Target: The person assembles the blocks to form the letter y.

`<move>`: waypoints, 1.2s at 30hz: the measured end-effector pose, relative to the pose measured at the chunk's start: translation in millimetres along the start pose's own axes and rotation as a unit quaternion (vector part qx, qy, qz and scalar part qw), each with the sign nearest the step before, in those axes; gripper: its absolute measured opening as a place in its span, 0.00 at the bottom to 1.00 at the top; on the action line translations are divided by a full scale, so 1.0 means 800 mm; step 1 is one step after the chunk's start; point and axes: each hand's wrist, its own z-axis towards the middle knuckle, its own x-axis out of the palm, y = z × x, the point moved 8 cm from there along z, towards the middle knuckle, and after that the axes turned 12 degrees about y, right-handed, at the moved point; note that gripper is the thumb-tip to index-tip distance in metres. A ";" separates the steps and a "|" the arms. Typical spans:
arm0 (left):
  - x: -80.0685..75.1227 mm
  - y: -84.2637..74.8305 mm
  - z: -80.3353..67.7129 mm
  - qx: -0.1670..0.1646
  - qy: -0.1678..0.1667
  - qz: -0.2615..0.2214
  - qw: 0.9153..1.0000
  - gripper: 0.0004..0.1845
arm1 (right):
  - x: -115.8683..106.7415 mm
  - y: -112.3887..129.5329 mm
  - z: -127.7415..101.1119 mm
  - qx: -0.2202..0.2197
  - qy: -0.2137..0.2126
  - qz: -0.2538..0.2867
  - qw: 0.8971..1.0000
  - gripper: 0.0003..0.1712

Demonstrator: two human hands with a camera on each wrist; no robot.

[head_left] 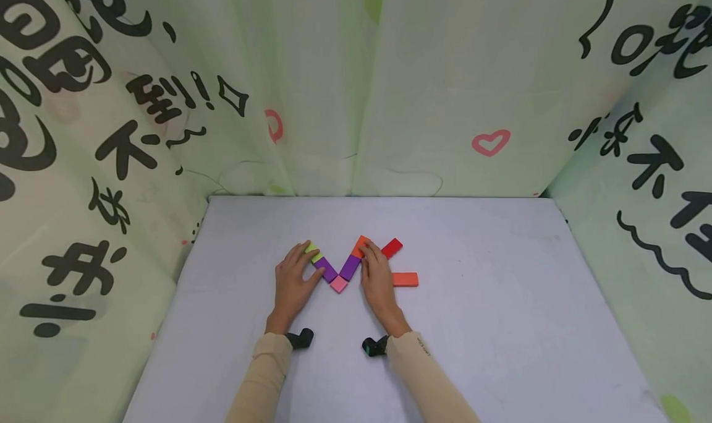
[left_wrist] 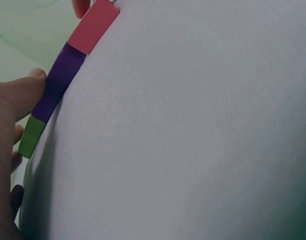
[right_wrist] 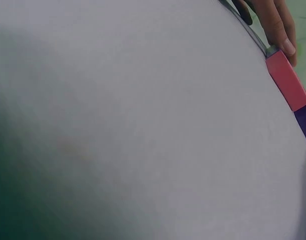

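Note:
Flat coloured blocks lie in a V on the grey table [head_left: 500,299]: a yellow-green block [head_left: 313,252], a purple block [head_left: 326,269], a pink block [head_left: 339,284] at the tip, a second purple block [head_left: 350,266] and an orange block [head_left: 360,245]. My left hand [head_left: 305,264] rests on the left arm of the V, thumb against its purple block [left_wrist: 58,85] and fingers by the yellow-green block [left_wrist: 32,136]. My right hand [head_left: 369,262] lies with straight fingers along the right arm, fingertips on the orange block. A fingertip [right_wrist: 281,35] touches the pink block [right_wrist: 287,80].
A red block [head_left: 392,248] and an orange-red block [head_left: 405,279] lie loose just right of my right hand. Printed green curtains [head_left: 389,101] wall the table at the back and on both sides.

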 end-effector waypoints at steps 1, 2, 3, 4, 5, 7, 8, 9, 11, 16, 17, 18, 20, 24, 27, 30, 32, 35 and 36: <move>0.000 0.000 0.000 0.001 -0.001 0.000 1.000 0.26 | -0.001 0.000 0.000 -0.002 -0.003 0.000 1.000 0.20; -0.001 -0.001 0.000 0.003 -0.003 0.000 1.000 0.26 | -0.001 0.001 0.000 -0.004 -0.006 0.000 1.000 0.20; -0.001 -0.002 0.000 0.005 -0.005 -0.001 1.000 0.26 | -0.002 0.001 -0.001 -0.006 -0.011 0.001 1.000 0.20; -0.002 -0.002 0.000 0.006 -0.006 -0.002 1.000 0.26 | -0.002 0.000 -0.001 -0.008 -0.016 0.000 1.000 0.19; -0.002 -0.002 -0.001 0.006 -0.006 -0.003 1.000 0.26 | -0.003 0.000 -0.001 -0.009 -0.020 0.000 1.000 0.19; -0.003 -0.003 -0.001 0.007 -0.007 -0.006 1.000 0.25 | -0.003 -0.001 -0.002 -0.011 -0.029 0.002 1.000 0.19; -0.003 -0.003 -0.001 0.007 -0.008 -0.006 1.000 0.25 | -0.004 -0.002 -0.002 -0.011 -0.033 0.003 0.999 0.19; -0.003 -0.003 -0.001 0.007 -0.009 -0.005 1.000 0.26 | -0.004 -0.002 -0.002 -0.011 -0.035 0.003 0.999 0.20; -0.003 -0.004 -0.001 0.006 -0.009 -0.004 1.000 0.26 | -0.004 -0.004 -0.002 -0.007 -0.037 0.002 0.999 0.20; -0.002 -0.003 -0.001 0.003 -0.009 -0.001 1.000 0.26 | -0.006 -0.006 0.002 -0.002 -0.034 0.003 0.999 0.22; -0.002 -0.003 0.000 0.003 -0.010 0.001 1.000 0.26 | -0.006 -0.006 0.003 -0.002 -0.033 0.005 0.999 0.22; -0.002 -0.003 0.000 0.003 -0.010 0.002 1.000 0.26 | -0.006 -0.007 0.004 -0.002 -0.030 0.006 1.000 0.23; -0.002 -0.004 0.000 0.003 -0.011 0.005 1.000 0.25 | -0.006 -0.008 0.006 0.001 -0.022 0.008 1.000 0.24; -0.001 -0.003 -0.001 0.000 -0.009 0.009 1.000 0.25 | -0.004 -0.009 0.009 0.003 -0.007 0.003 1.000 0.25; 0.000 -0.001 -0.001 -0.007 -0.002 0.008 1.000 0.25 | -0.003 -0.008 0.012 0.005 0.001 -0.005 1.000 0.25; 0.001 0.001 0.000 -0.011 0.003 0.006 1.000 0.25 | -0.003 -0.007 0.013 0.004 0.003 -0.012 1.000 0.24; 0.001 0.001 0.000 -0.012 0.005 0.006 1.000 0.25 | -0.003 -0.007 0.014 0.004 0.002 -0.014 1.000 0.24; 0.000 0.001 0.001 -0.012 0.006 0.005 1.000 0.26 | -0.003 -0.007 0.014 0.001 0.000 -0.016 1.000 0.24; 0.000 0.001 0.000 -0.013 0.007 0.005 1.000 0.26 | -0.003 -0.007 0.014 0.000 -0.001 -0.017 1.000 0.24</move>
